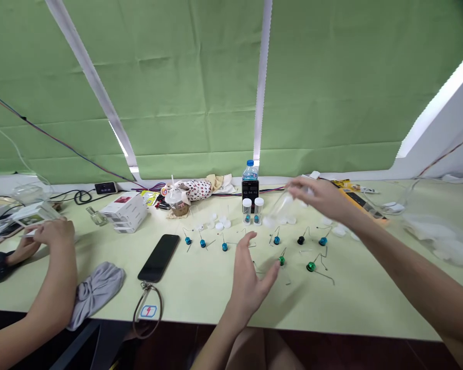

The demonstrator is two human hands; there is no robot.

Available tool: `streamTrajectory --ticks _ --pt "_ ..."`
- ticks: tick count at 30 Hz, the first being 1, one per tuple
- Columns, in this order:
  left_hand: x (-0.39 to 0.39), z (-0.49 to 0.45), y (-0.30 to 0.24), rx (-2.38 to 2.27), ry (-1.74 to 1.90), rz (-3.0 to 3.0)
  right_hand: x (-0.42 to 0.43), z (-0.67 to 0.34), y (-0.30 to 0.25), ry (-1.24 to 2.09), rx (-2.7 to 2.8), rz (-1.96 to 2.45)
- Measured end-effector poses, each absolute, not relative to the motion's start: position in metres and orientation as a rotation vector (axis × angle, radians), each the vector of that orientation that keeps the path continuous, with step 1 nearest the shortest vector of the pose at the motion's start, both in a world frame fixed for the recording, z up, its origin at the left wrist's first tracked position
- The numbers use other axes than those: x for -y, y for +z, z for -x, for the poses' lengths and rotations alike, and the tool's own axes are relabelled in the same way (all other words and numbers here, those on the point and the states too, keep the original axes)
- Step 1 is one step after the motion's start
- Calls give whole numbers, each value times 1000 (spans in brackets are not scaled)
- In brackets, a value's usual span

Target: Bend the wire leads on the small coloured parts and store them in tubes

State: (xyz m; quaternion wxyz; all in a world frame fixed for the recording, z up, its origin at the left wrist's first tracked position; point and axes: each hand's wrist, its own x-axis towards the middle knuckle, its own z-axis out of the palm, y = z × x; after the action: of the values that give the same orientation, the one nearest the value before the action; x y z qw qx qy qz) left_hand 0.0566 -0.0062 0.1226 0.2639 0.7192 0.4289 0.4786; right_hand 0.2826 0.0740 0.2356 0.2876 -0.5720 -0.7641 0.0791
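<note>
My left hand (250,280) hovers above the table's front part, thumb and fingers spread, with nothing between them. Close by it is a small green ball with bent wires (281,260). My right hand (318,196) reaches in from the right, its fingers closed on the upper end of a clear plastic tube (281,208), which is tilted and blurred. Two capped clear tubes (247,211), each with a blue piece inside, stand upright to its left. Several wired balls lie in a loose row, among them a blue one (224,246), a black one (301,240) and a larger green one (310,266).
A phone with a running timer (250,191) leans on a water bottle (250,169). White caps (219,225) lie behind the row. A black phone (159,258), white boxes (124,211) and a grey cloth (99,290) are leftward. Another person's hand (56,234) works at far left.
</note>
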Motion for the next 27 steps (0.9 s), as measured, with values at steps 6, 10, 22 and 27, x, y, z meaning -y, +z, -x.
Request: streamTrajectory --ticks 6,10,22,27 --pt "12 -47 116 -1285 1394 -2054 -200 -310 220 -173 2071 2137" --pt "13 -41 112 -1310 1375 -2124 -231 -296 184 39 2293 2181" --pt "13 -27 105 -1388 1381 -2106 -236 -319 175 -166 2056 2342" --pt "16 -28 102 -1391 1422 -2127 -196 -267 167 -454 2267 1904"
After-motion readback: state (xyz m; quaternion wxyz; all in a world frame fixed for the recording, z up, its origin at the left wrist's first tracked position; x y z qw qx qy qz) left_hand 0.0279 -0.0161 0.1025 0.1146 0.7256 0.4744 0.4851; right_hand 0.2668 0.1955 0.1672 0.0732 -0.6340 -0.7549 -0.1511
